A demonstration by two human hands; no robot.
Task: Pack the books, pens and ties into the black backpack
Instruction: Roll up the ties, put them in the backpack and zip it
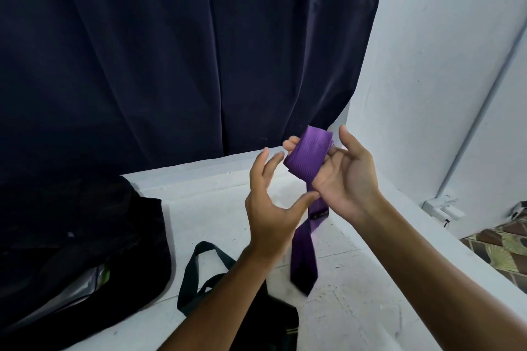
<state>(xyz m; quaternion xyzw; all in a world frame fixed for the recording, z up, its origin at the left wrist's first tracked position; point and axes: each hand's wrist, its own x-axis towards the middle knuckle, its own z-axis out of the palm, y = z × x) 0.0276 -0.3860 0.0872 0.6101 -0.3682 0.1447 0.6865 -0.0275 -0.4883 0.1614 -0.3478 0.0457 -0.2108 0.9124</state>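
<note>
My right hand (346, 179) holds the half-wound purple woven tie (309, 155), left hand (271, 205) spread beside it, so the loose coil may unwind.

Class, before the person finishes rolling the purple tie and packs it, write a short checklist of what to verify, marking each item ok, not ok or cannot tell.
1. Right hand has a grip on the purple tie: ok.
2. Tie fully rolled: not ok, its tail hangs loose.
3. Left hand free to help: ok, open beside the tie.
4. Black backpack within view on the white surface: ok.
5. Backpack open wide enough: cannot tell.
</note>
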